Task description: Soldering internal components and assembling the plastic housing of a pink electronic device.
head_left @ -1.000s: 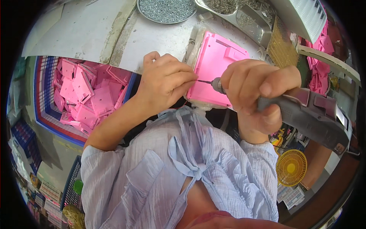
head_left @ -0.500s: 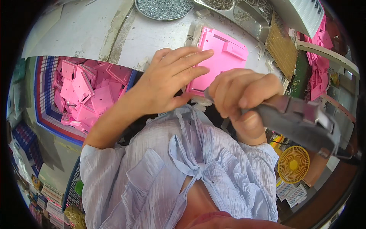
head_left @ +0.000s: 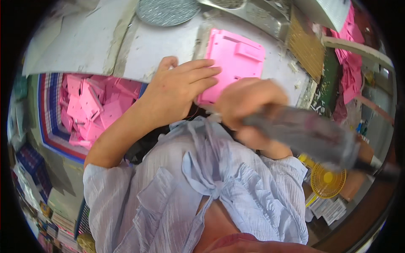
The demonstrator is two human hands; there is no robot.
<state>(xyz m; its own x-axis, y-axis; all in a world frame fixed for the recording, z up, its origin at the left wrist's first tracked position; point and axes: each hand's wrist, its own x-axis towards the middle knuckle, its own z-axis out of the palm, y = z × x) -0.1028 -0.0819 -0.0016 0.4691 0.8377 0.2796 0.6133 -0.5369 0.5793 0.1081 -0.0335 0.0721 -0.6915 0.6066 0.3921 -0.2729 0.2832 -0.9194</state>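
Observation:
A flat pink plastic panel (head_left: 230, 67) with a raised block and small holes lies on the white worktable in front of me. My left hand (head_left: 179, 86) rests at its left side, fingers stretched out with their tips on the panel. Wrapped round a thick dark grey electric screwdriver (head_left: 310, 130), my right hand (head_left: 251, 105) is over the panel's near right corner. The tool lies nearly level, its cord end pointing right. Motion blurs the hand and tool, and I cannot see the tip clearly.
Many pink panels fill a red, white and blue basket (head_left: 59, 126) at left. A round metal tray (head_left: 168, 10) of screws and a steel compartment tray (head_left: 265, 17) stand at the back. A brown mesh board (head_left: 308, 46) lies right; below is a yellow basket (head_left: 328, 179).
My right hand and the screwdriver have moved left, closer to the panel's near edge. My left hand has drawn back slightly toward the panel's left edge. The whole view has shifted a little.

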